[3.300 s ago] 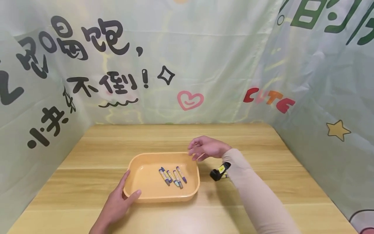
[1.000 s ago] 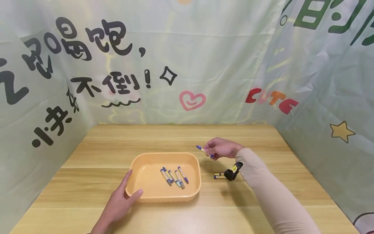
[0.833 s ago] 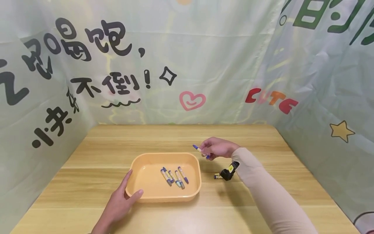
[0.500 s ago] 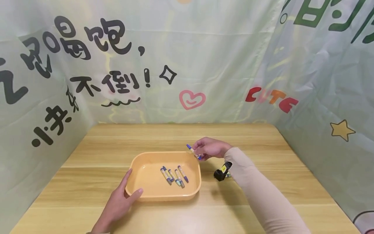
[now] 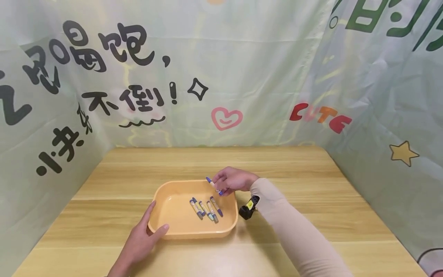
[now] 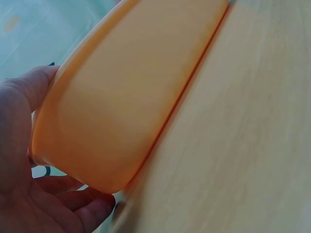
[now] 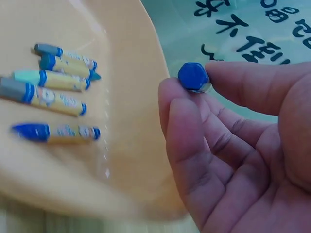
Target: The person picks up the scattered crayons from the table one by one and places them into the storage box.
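Observation:
My left hand [image 5: 142,235] grips the left end of a shallow orange plastic tray [image 5: 194,234]. In the left wrist view its thumb lies on the tray's rim and the fingers curl along the outer wall. Between thumb and fingers, my right hand [image 5: 236,180] pinches a blue crayon [image 5: 210,182], held tilted over the tray's back right part. The right wrist view shows that crayon's blue flat end [image 7: 193,75]. Several paper-wrapped crayons lie on the tray floor, among them a dark blue crayon [image 7: 56,132], a grey crayon [image 7: 43,95] and a mint crayon [image 7: 53,79].
A black wrist camera [image 5: 249,207] hangs under the right sleeve [image 5: 287,223], largely hiding the table spot just right of the tray. The wooden table [image 5: 166,165] is bounded by printed cloth walls [image 5: 263,77] at the back and sides.
With the blue crayon pinched, my right hand has moved left from beside the tray to over its back right part. The left hand and tray stay put.

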Available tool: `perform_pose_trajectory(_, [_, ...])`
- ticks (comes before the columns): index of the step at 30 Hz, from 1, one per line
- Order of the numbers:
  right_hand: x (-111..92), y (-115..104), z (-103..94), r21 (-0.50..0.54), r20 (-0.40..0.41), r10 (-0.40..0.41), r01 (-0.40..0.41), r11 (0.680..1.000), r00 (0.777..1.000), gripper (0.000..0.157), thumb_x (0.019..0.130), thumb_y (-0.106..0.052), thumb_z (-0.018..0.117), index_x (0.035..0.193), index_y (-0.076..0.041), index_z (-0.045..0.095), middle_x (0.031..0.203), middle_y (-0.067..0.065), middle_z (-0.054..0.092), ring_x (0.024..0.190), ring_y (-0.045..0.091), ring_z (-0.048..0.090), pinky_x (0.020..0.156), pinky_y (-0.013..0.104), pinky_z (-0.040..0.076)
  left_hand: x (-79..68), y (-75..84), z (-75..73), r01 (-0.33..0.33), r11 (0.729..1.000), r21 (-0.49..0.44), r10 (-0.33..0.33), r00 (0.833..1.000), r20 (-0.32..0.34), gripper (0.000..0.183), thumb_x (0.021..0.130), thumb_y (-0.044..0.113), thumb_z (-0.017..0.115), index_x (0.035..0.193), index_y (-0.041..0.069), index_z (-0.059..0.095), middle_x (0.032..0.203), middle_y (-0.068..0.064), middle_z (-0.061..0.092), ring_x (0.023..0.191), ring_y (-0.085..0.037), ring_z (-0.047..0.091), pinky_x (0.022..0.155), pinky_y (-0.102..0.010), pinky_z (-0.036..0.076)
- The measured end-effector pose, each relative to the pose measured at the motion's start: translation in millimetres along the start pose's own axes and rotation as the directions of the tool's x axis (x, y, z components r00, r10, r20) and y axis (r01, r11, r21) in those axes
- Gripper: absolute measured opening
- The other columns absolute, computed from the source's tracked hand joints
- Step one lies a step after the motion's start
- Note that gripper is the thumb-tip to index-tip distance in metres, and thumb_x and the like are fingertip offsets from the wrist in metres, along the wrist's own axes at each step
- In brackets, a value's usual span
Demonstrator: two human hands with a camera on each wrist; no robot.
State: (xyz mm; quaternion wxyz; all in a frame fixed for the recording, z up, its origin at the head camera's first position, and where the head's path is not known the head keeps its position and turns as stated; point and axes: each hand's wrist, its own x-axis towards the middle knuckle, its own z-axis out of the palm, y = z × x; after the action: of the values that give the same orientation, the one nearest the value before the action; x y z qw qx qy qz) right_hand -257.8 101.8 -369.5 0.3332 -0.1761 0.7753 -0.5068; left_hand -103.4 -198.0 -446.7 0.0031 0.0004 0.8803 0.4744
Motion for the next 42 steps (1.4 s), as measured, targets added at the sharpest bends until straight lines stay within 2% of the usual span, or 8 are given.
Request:
perform_pose_trajectory(7, [12.3,-5.6,20.9,-0.009,0.042,-0.001,0.001,1.0,0.999,0.032,0.09,0.001,0.062,0.12,0.009,0.055,0.108,0.026,0.064,0.079,0.026,0.067,0.076,0.038,0.056,0.6,-1.1,0.4,-0.006,1.0,0.007,0.006,1.0,-0.001,0.088,0.09,0.04,0.068,0.157,0.02,0.015,0.137,-0.032,0.047,0.109,-0.03,0.061,0.084,-0.032,0.05])
perform_pose_trajectory(13, [25.2,-9.2,38.7,-0.065,0.077,0.019,-0.014,0.998,0.997,0.026,0.09,0.002,0.062,0.115,0.008,0.058,0.092,0.016,0.065,0.07,0.019,0.062,0.071,0.035,0.056,1.9,1.0,0.8,-0.007,1.0,0.026,0.007,1.0,0.002,0.088,0.091,0.042,0.067,0.157,0.018,0.014,0.139,-0.033,0.044,0.114,-0.035,0.058,0.088,-0.036,0.048])
perform_pose_trajectory(17, [33.3,-10.8,49.1,-0.111,0.097,0.041,-0.03,0.993,0.994,0.019,0.09,0.002,0.063,0.109,0.005,0.061,0.079,0.008,0.061,0.066,0.017,0.06,0.067,0.032,0.056,1.6,1.4,0.3,0.002,1.0,0.031,-0.003,1.0,0.007,0.088,0.091,0.042,0.067,0.157,0.018,0.014,0.138,-0.034,0.044,0.112,-0.034,0.059,0.086,-0.035,0.049])
perform_pose_trajectory(25, [48.0,-9.3,67.3,-0.171,0.133,0.126,-0.102,0.98,0.983,0.009,0.089,0.004,0.062,0.092,-0.004,0.058,0.067,0.007,0.06,0.06,0.017,0.06,0.054,0.025,0.049,2.0,1.3,-0.9,0.005,1.0,0.027,-0.005,1.0,0.012,0.088,0.091,0.042,0.067,0.157,0.02,0.014,0.139,-0.033,0.044,0.113,-0.032,0.059,0.084,-0.032,0.049])
perform_pose_trajectory(32, [50.5,-15.3,76.7,-0.236,0.147,0.178,-0.14,0.962,0.973,0.007,0.092,0.0,0.062,0.093,-0.005,0.056,0.068,0.008,0.061,0.061,0.017,0.059,0.053,0.025,0.047,2.2,0.3,-1.7,0.005,0.999,0.044,-0.005,1.0,0.01,0.087,0.091,0.043,0.067,0.157,0.02,0.015,0.14,-0.032,0.044,0.114,-0.03,0.058,0.087,-0.034,0.048])
perform_pose_trajectory(39, [44.7,-24.8,86.1,-0.192,0.116,0.232,-0.208,0.959,0.966,0.009,0.089,0.002,0.064,0.092,-0.002,0.057,0.068,0.009,0.06,0.058,0.016,0.055,0.051,0.024,0.044,2.2,0.7,-1.0,0.004,0.999,0.032,-0.005,1.0,0.016,0.088,0.091,0.043,0.067,0.157,0.019,0.014,0.139,-0.033,0.044,0.115,-0.031,0.058,0.086,-0.033,0.048])
perform_pose_trajectory(42, [43.0,-28.8,90.4,-0.208,0.098,0.239,-0.215,0.954,0.966,0.01,0.088,0.004,0.065,0.091,-0.002,0.057,0.066,0.009,0.059,0.055,0.014,0.052,0.048,0.022,0.04,2.0,1.0,-0.8,0.008,1.0,0.03,-0.008,1.0,0.016,0.088,0.09,0.042,0.067,0.157,0.019,0.014,0.138,-0.033,0.046,0.114,-0.03,0.058,0.085,-0.032,0.048])
